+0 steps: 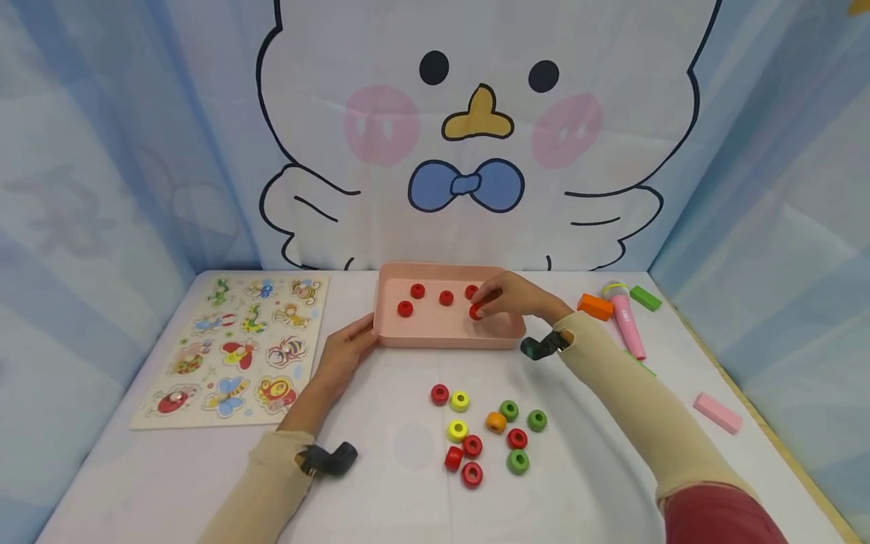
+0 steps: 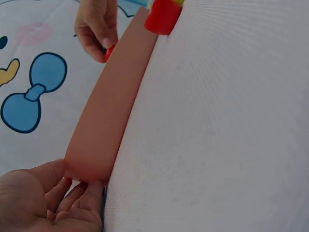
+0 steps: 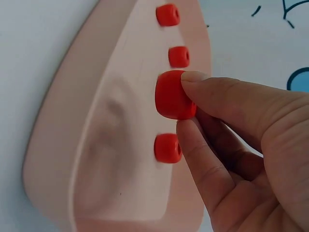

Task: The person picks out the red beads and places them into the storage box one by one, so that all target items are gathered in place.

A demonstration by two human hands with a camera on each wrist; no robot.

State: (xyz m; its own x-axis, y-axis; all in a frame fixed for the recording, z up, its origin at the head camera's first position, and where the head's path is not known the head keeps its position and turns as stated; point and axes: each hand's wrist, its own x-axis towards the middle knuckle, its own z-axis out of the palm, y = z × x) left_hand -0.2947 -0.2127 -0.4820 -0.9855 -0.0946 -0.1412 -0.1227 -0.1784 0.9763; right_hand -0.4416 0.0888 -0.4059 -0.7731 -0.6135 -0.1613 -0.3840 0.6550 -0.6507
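A pink tray (image 1: 445, 341) stands at the middle of the white table with several red beads (image 1: 418, 291) lying in it. My right hand (image 1: 479, 308) reaches over the tray's right part and pinches a red bead (image 3: 172, 95) between thumb and forefinger, just above the tray floor. In the right wrist view, three other red beads (image 3: 167, 148) lie in a row beside it inside the tray (image 3: 53, 145). My left hand (image 1: 359, 340) rests against the tray's front left corner, its fingers (image 2: 72, 193) straight and touching the tray wall (image 2: 106, 121).
Several loose beads, red (image 1: 439, 394), yellow (image 1: 459, 400), green (image 1: 518, 461) and orange (image 1: 495, 421), lie in front of the tray. An insect puzzle board (image 1: 234, 347) lies at the left. At the right are an orange block (image 1: 595, 306), a pink microphone (image 1: 627, 325), a green block (image 1: 645, 298) and a pink block (image 1: 717, 412).
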